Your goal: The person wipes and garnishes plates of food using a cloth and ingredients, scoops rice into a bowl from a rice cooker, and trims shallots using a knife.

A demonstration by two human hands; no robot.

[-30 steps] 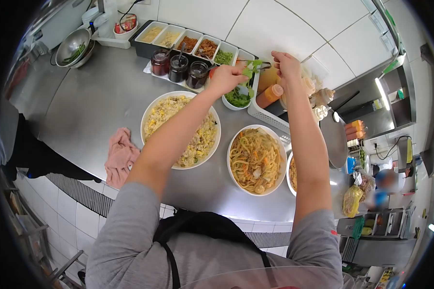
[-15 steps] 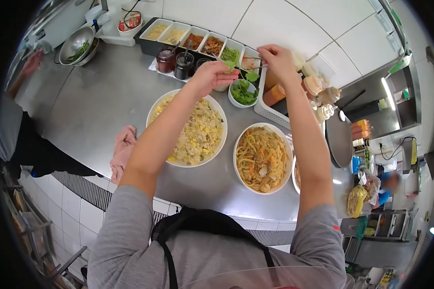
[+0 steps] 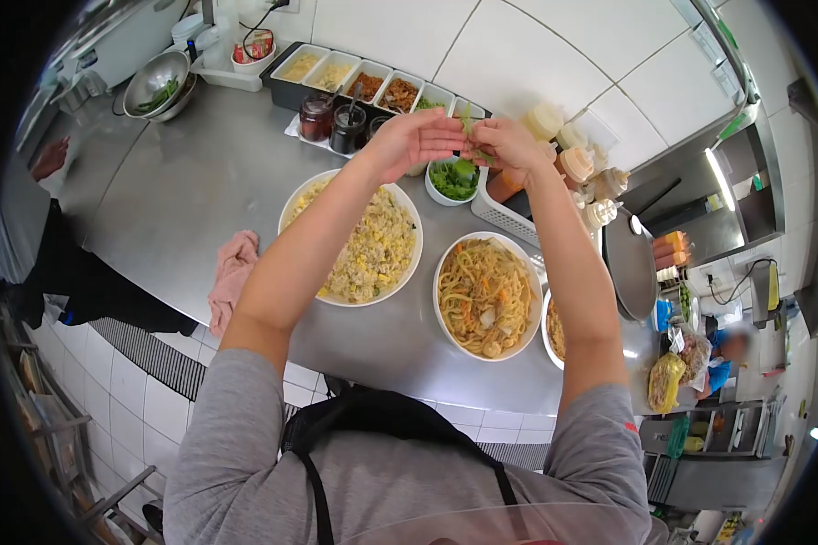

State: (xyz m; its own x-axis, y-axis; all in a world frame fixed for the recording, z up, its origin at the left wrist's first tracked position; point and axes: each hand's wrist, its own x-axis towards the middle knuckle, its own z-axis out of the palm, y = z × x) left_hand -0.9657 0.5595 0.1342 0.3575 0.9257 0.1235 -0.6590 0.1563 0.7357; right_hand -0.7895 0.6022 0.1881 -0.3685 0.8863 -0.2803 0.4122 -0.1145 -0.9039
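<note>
Green herb leaves [image 3: 466, 119] show at the fingertips of my two hands, above a small white bowl of green leaves [image 3: 454, 180]. My right hand [image 3: 507, 148] is closed in a pinch on the herb. My left hand [image 3: 421, 145] faces it with fingers stretched out, their tips beside the herb. Nearer to me, a large white bowl of fried rice [image 3: 365, 250] lies partly under my left forearm. A white bowl of noodles [image 3: 486, 298] stands between my forearms.
Topping trays [image 3: 366, 84] and dark sauce jars [image 3: 347, 129] line the wall. A white basket [image 3: 506, 218] holds squeeze bottles [image 3: 575, 164]. A pink cloth [image 3: 234, 277] lies at the counter's front edge. Another person's hand [image 3: 51, 158] is at far left, and a black pan [image 3: 629, 265] at right.
My right hand has moved down and toward my left hand, bringing the fingertips of both close together at the herb. The other person's hand at left has moved lower.
</note>
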